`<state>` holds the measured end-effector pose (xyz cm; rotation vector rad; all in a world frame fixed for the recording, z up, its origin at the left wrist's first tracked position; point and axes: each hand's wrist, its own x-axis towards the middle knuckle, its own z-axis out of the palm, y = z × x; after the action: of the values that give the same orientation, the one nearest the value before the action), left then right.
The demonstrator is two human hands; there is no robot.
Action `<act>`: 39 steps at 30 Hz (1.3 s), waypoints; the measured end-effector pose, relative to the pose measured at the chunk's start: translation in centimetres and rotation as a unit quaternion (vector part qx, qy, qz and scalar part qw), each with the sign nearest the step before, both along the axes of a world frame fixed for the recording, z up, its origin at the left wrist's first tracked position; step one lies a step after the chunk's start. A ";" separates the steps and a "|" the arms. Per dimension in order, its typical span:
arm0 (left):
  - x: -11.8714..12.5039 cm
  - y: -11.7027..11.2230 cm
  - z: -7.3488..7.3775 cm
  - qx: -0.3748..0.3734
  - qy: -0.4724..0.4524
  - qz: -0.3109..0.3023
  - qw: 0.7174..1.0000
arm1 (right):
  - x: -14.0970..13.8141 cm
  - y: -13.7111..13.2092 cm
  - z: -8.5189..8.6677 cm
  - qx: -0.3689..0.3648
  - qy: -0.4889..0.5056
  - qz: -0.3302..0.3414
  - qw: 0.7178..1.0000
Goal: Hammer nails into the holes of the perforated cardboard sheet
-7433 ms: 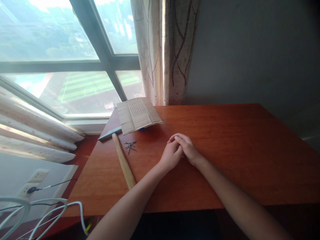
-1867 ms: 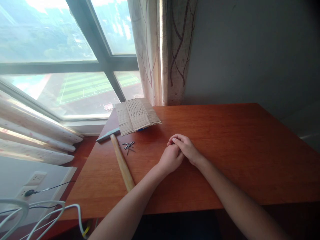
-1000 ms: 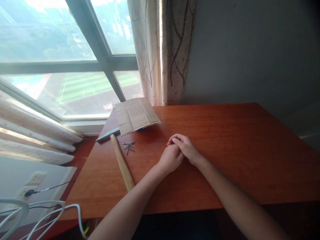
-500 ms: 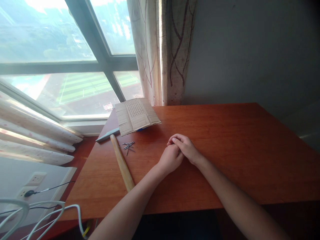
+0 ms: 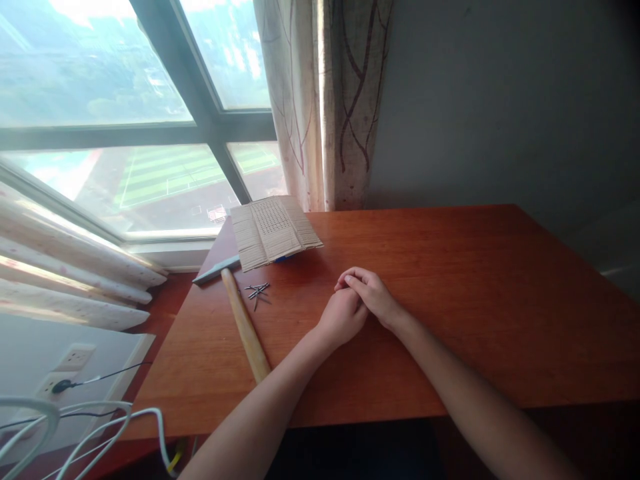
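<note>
My left hand and my right hand rest together on the red-brown wooden table, the right hand's fingers laid over the left. Both are curled closed and nothing shows in them. To their left lies a hammer with a pale wooden handle and a grey metal head pointing left. Several small dark nails lie in a loose pile between the hammer and my hands. A piece of corrugated cardboard with rows of small holes sits at the table's far left corner.
A large window is on the left, a patterned curtain hangs behind the table, and a grey wall is on the right. White cables and wall sockets are low on the left, beside the table.
</note>
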<state>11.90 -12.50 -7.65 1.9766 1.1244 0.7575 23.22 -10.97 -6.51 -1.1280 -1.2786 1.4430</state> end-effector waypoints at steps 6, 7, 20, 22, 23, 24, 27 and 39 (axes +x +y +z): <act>0.1 -0.3 0.3 0.030 0.053 -0.005 0.998 | 0.8 0.8 -0.8 0.018 -0.003 -0.004 1.000; 0.1 -0.4 0.5 0.038 0.066 -0.011 0.997 | 1.1 1.2 -1.1 0.032 -0.017 -0.023 0.999; -3.0 -1.3 8.0 0.152 0.056 0.027 0.986 | 3.1 3.1 -4.2 0.241 -0.463 -0.133 0.843; -4.8 0.0 9.5 0.183 0.084 0.081 0.976 | 3.1 3.1 -4.6 0.245 -0.505 -0.116 0.819; -5.9 0.9 10.0 0.191 0.101 0.113 0.970 | 3.1 3.1 -4.8 0.248 -0.513 -0.112 0.814; -7.1 2.0 10.4 0.194 0.118 0.141 0.964 | 3.1 3.2 -4.8 0.251 -0.515 -0.110 0.812; -10.6 5.8 10.6 0.195 0.198 0.213 0.937 | 3.3 3.3 -4.8 0.254 -0.514 -0.102 0.813; -16.4 12.1 7.6 0.171 0.320 0.248 0.898 | 3.3 3.3 -4.1 0.234 -0.502 -0.087 0.828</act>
<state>-4.52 -0.38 -0.07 2.3446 2.0630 0.5829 26.52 -7.66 -10.59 -1.6496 -2.0104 0.2557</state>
